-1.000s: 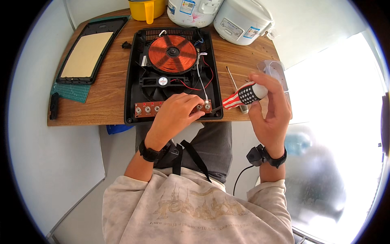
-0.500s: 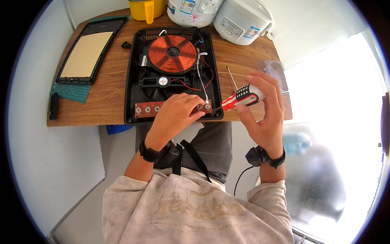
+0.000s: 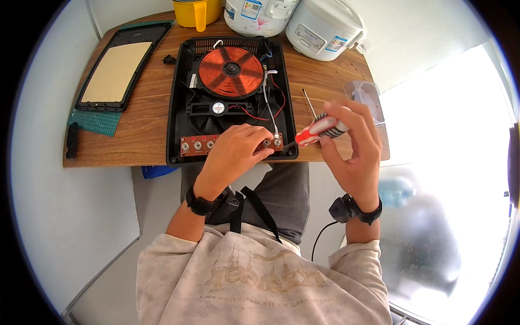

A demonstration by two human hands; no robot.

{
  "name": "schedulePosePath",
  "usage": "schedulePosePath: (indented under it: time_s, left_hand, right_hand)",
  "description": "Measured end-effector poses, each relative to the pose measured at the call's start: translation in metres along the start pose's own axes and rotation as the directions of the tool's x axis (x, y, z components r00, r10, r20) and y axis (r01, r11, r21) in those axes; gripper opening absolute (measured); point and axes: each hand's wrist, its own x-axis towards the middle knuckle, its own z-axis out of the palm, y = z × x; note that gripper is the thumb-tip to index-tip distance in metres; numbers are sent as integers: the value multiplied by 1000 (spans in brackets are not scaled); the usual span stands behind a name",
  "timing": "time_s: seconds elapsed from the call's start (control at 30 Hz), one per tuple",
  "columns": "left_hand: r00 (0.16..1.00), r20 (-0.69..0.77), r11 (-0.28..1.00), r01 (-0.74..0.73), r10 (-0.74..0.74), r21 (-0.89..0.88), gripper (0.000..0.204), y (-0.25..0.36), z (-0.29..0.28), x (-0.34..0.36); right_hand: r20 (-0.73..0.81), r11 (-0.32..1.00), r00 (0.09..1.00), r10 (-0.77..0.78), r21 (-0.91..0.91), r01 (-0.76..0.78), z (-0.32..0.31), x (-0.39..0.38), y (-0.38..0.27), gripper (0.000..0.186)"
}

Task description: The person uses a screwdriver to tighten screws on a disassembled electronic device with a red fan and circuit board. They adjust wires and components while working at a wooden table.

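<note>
An opened induction cooker base (image 3: pixel 172 108) lies before me, its round copper coil (image 3: pixel 231 71) exposed. Along its near edge runs a narrow brown circuit board (image 3: pixel 189 145) with several round push buttons. My left hand (image 3: pixel 233 147) covers the board's middle, thumb and fingers curled across its width and closed on it. My right hand (image 3: pixel 355 141) is closed on a red, white and black screwdriver (image 3: pixel 322 130) by its handle. Tilted, the screwdriver's shaft points at the board's right end; whether the tip touches a screw cannot be seen. A white cable (image 3: pixel 271 111) plugs in there.
A second, thin screwdriver (image 3: pixel 309 103) lies right of the base, near a clear plastic tray (image 3: pixel 365 97). The black cover panel (image 3: pixel 127 65) rests on a green cutting mat (image 3: pixel 103 123) at left. Two rice cookers (image 3: pixel 325 27) and a yellow pot (image 3: pixel 197 13) stand behind.
The screwdriver handle has turned within my right fingers, and that hand has shifted slightly. My left hand stays on the board.
</note>
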Motion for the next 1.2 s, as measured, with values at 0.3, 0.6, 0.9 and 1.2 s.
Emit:
schedulePosePath:
  time_s: [0.3,0.6,0.9,1.2]
  left_hand:
    - [999,-29,1000,-13,12,-14,26,0,2,0]
    - [999,-41,1000,-22,22,-14,26,-1,2,0]
    - [1000,-1,1000,0,0,-13,27,2,-2,1]
    - [999,22,999,-34,33,36,26,1,1,1]
  right_hand:
    - [-54,1000,999,6,-14,-7,2,0,-4,53]
    - [17,983,995,-101,-152,102,-1,2,1,52]
    - [68,994,992,106,14,-107,2,-8,5,57]
    - [-76,975,986,146,181,-130,6,-22,19,55]
